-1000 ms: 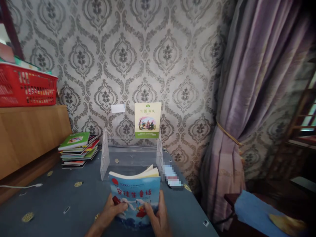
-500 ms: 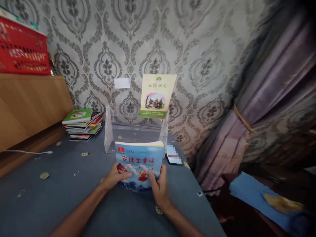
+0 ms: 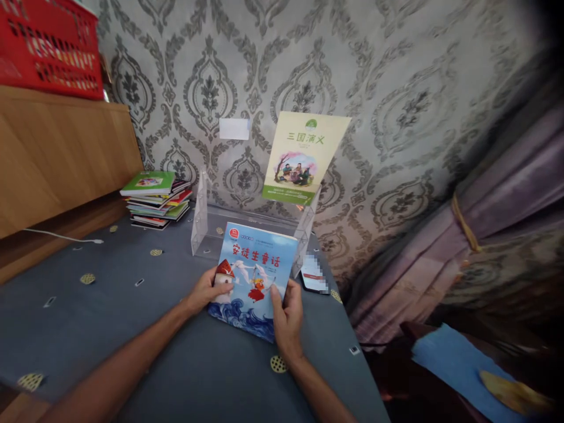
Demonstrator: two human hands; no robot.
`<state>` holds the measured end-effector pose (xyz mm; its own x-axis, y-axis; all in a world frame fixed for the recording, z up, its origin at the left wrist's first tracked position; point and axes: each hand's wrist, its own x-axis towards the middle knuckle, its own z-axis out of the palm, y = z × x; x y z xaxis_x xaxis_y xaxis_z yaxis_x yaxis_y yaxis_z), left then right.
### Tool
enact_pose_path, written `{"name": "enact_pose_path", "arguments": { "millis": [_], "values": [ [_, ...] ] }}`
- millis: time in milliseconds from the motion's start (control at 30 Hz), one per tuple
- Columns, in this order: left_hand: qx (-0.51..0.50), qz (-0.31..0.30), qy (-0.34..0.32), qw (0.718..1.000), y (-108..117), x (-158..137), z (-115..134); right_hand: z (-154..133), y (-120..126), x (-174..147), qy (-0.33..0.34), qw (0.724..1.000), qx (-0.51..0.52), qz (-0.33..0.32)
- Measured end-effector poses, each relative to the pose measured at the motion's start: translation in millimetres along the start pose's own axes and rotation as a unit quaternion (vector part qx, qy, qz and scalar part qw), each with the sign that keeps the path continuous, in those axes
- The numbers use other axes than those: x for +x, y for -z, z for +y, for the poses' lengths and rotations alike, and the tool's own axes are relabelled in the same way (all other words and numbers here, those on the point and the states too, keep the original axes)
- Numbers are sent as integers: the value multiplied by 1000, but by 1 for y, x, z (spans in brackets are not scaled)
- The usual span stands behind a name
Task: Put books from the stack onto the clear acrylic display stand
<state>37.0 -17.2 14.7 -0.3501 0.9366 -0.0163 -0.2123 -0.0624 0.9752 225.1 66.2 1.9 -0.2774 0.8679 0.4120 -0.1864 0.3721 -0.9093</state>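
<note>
Between my two hands is a blue children's book (image 3: pixel 253 273) with red Chinese characters, a red-roofed white house and waves on its front cover. My left hand (image 3: pixel 208 292) grips its left edge, thumb lying on the cover. On the right edge my right hand (image 3: pixel 288 314) is closed with its thumb on the front; the fingers behind the book are partly hidden. Just beyond stands a clear plastic rack (image 3: pixel 200 220). At its right side a cream and green book (image 3: pixel 304 158) appears upright, its cover facing me.
A stack of books (image 3: pixel 156 200) lies at the left by a wooden cabinet (image 3: pixel 66 158), which bears a red basket (image 3: pixel 53 50). A phone (image 3: pixel 315 275) rests right of the rack. A white cable (image 3: pixel 66 236) crosses the blue-grey tablecloth (image 3: pixel 110 317). A purple curtain (image 3: pixel 414 264) hangs at right.
The blue book has tilted so that its whole front cover faces me more, and it leans slightly clockwise. Both hands keep their hold. The camera view has shifted and tilted a little.
</note>
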Motion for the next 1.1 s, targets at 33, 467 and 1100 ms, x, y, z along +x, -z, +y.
{"name": "enact_pose_path", "arguments": {
  "millis": [33, 467, 1100],
  "values": [
    [8, -6, 0, 1000, 1, 0, 0, 1, 0, 1, -1, 1000, 2, 5],
    [35, -61, -25, 997, 14, 1, -5, 10, 27, 32, -114, 968, 34, -222],
    [287, -26, -155, 945, 24, 8, 14, 1, 24, 39, 48, 980, -100, -166]
  ]
}}
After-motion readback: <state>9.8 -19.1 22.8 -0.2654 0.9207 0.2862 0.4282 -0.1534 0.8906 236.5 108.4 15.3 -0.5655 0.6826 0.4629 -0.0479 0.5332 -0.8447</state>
